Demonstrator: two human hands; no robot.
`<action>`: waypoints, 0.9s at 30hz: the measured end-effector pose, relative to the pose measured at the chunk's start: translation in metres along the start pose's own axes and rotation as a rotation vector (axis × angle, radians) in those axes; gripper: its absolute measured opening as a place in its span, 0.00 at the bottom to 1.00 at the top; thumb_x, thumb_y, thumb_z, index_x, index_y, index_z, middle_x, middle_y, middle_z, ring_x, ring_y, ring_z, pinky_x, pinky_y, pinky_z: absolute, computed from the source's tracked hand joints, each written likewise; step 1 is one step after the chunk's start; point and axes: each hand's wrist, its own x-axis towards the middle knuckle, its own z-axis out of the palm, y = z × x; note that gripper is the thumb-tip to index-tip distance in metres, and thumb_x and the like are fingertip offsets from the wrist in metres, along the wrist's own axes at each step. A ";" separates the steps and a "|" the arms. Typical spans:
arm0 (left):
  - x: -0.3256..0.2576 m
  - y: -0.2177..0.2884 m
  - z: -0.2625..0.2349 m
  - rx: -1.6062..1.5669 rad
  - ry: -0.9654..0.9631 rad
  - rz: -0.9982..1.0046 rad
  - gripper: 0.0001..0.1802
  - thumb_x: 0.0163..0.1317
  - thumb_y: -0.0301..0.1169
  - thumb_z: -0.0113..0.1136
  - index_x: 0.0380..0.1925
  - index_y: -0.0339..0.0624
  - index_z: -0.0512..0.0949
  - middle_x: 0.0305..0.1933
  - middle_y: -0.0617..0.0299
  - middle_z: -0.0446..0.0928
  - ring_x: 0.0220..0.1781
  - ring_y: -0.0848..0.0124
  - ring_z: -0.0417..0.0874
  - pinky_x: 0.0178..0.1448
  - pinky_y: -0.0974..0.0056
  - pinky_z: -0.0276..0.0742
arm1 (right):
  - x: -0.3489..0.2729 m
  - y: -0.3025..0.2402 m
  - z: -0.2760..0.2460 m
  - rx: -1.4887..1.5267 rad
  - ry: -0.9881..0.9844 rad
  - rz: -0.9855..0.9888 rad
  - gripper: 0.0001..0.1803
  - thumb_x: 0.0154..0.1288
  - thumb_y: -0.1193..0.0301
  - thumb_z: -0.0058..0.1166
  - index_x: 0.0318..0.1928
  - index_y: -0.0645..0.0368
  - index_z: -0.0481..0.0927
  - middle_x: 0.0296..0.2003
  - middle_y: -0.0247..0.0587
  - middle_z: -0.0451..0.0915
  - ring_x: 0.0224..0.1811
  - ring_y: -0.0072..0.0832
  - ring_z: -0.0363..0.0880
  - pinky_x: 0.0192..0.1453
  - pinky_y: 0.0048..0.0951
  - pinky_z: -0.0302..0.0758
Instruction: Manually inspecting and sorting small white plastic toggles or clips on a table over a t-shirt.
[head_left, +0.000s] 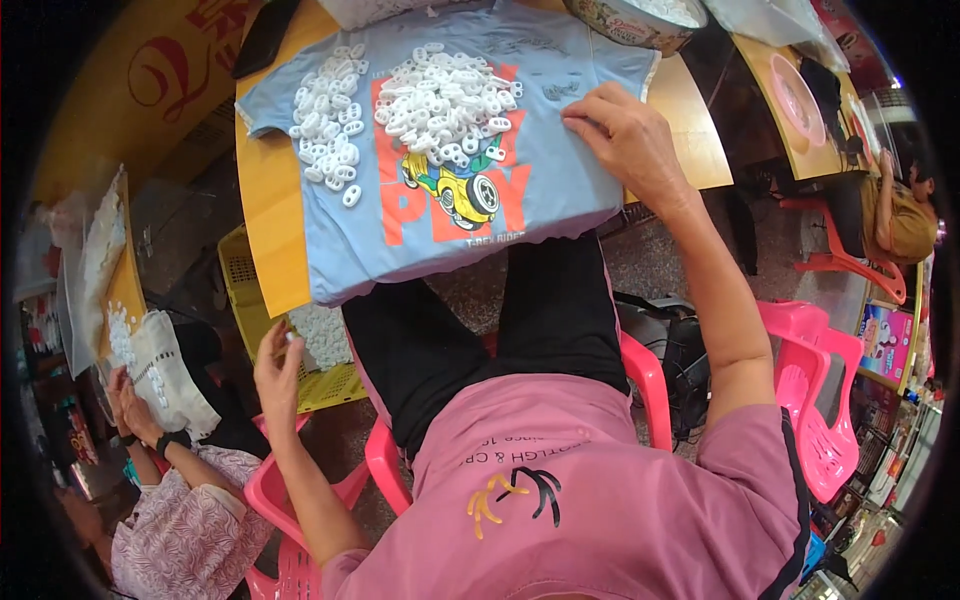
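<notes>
A light blue T-shirt with a printed car is spread over the table in front of me. On it lie a large heap of small white oval plastic pieces with holes and a smaller, longer group of the same pieces to its left. My right hand rests on the shirt's right side, fingertips pinched together; whatever is between them is hidden. Lower left, my left hand is closed on a small white piece, beside and above a yellow crate holding many white pieces.
A round patterned tin of white pieces stands at the table's far right, and a dark phone lies far left. Pink plastic chairs stand close by. A co-worker works at the left; another person sits at the right.
</notes>
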 end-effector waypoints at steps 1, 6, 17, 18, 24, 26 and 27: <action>0.000 -0.002 0.005 0.158 0.043 0.066 0.21 0.66 0.31 0.58 0.56 0.30 0.73 0.54 0.55 0.77 0.53 0.68 0.78 0.57 0.67 0.71 | 0.001 -0.001 0.000 -0.034 -0.026 -0.006 0.06 0.60 0.70 0.60 0.37 0.59 0.82 0.32 0.40 0.78 0.33 0.38 0.79 0.37 0.34 0.74; -0.011 0.039 0.010 0.184 -0.228 -0.116 0.17 0.64 0.29 0.59 0.51 0.30 0.75 0.43 0.54 0.81 0.45 0.69 0.81 0.52 0.66 0.75 | 0.003 -0.004 -0.005 -0.165 -0.084 -0.069 0.06 0.61 0.70 0.58 0.36 0.58 0.80 0.33 0.39 0.78 0.34 0.40 0.79 0.37 0.36 0.74; -0.009 0.167 0.060 0.078 -0.499 0.492 0.12 0.59 0.20 0.60 0.44 0.33 0.79 0.33 0.56 0.79 0.32 0.67 0.80 0.36 0.69 0.73 | 0.010 0.016 -0.015 -0.117 -0.074 0.156 0.08 0.62 0.67 0.57 0.38 0.58 0.81 0.34 0.42 0.80 0.35 0.40 0.80 0.40 0.36 0.74; -0.005 0.178 0.069 0.052 -0.469 0.588 0.11 0.57 0.19 0.61 0.41 0.34 0.79 0.31 0.54 0.77 0.30 0.62 0.79 0.32 0.64 0.72 | 0.011 0.018 -0.015 -0.121 -0.073 0.158 0.08 0.62 0.67 0.57 0.38 0.58 0.81 0.34 0.42 0.80 0.35 0.40 0.80 0.40 0.36 0.74; 0.018 0.224 0.120 -0.104 -0.427 0.820 0.07 0.58 0.20 0.62 0.37 0.35 0.78 0.29 0.55 0.76 0.29 0.61 0.78 0.33 0.63 0.72 | 0.021 0.022 -0.011 -0.187 -0.093 0.087 0.09 0.63 0.65 0.57 0.38 0.56 0.82 0.32 0.42 0.78 0.37 0.42 0.79 0.41 0.39 0.74; 0.025 0.234 0.133 -0.122 -0.436 0.809 0.06 0.58 0.21 0.62 0.37 0.35 0.78 0.29 0.55 0.76 0.29 0.62 0.78 0.33 0.63 0.72 | 0.021 0.024 -0.008 -0.197 -0.099 0.039 0.09 0.62 0.64 0.57 0.37 0.56 0.82 0.31 0.41 0.77 0.37 0.42 0.79 0.41 0.40 0.73; 0.029 0.238 0.137 -0.140 -0.444 0.798 0.06 0.59 0.21 0.61 0.36 0.35 0.78 0.30 0.55 0.76 0.29 0.62 0.78 0.33 0.62 0.72 | 0.023 0.025 -0.007 -0.195 -0.100 0.040 0.09 0.62 0.64 0.57 0.37 0.56 0.82 0.31 0.41 0.77 0.37 0.42 0.79 0.41 0.40 0.73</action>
